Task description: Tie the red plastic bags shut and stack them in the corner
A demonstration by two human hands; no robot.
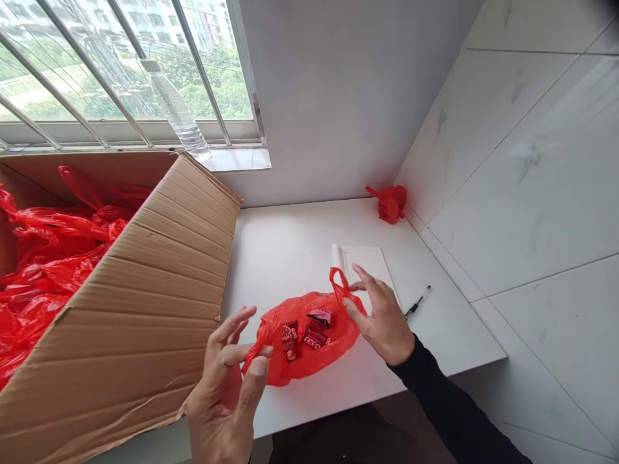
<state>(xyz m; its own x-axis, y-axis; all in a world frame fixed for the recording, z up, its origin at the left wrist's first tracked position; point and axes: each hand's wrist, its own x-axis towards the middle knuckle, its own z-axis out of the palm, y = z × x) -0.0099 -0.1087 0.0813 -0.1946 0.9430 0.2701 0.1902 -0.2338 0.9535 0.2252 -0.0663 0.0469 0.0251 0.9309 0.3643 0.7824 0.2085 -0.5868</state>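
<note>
A red plastic bag (309, 370) lies on the white table with its mouth spread wide. Inside it sit several small dark-red wrapped packets (316, 336) with printed lettering. My left hand (232, 380) pinches the bag's left handle between thumb and fingers. At the other side, my right hand (380, 316) has the right handle between its thumb and a finger, while its index finger stretches out above. The handle's loop stands up beside the right thumb.
A large cardboard box (159, 270) full of red plastic bags (58, 258) stands at the left. Behind my right hand lie a notepad (365, 256) and a black pen (416, 304). A tied red bag (391, 203) sits in the back corner; a water bottle (176, 109) leans by the barred window.
</note>
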